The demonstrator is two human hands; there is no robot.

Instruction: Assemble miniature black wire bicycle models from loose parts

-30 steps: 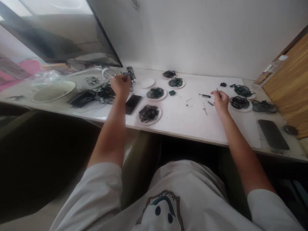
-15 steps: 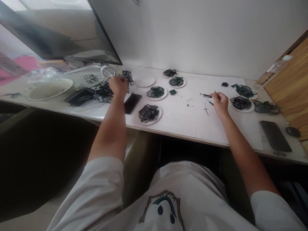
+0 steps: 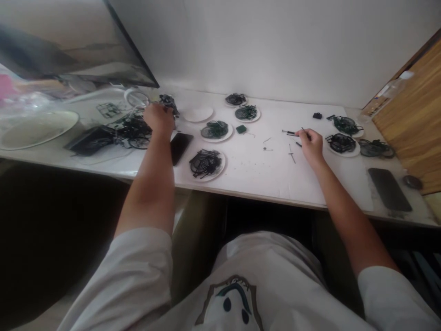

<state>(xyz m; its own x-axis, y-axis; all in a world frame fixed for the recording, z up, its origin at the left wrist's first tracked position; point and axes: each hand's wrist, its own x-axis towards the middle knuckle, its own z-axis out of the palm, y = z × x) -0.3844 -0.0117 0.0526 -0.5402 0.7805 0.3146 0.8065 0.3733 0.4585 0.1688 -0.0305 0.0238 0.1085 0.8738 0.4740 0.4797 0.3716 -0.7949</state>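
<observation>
Head view, near plate (image 3: 223, 166): heaped black parts (image 3: 206, 162) are being held.
Right plate (image 3: 357, 150): black mesh-like parts (image 3: 340, 142) are being carried.
Right hand (image 3: 313, 143): dark rod (image 3: 304, 132) is being pinched between fingertips, over white sheet (image 3: 272, 174); light, steady grip is being advised.
Middle plate (image 3: 230, 134): dark green parts (image 3: 216, 129) are being held.
Left hand (image 3: 159, 118): fingers are being curled beside dark tangle (image 3: 135, 129); whether anything is being grasped, cannot tell.
Far plate (image 3: 259, 114): green parts (image 3: 246, 111) are being held.

Single view, worn on my head: looks forward and down over my chest, desk (image 3: 248, 184) beyond at twelve o'clock, within arm's reach.
</observation>
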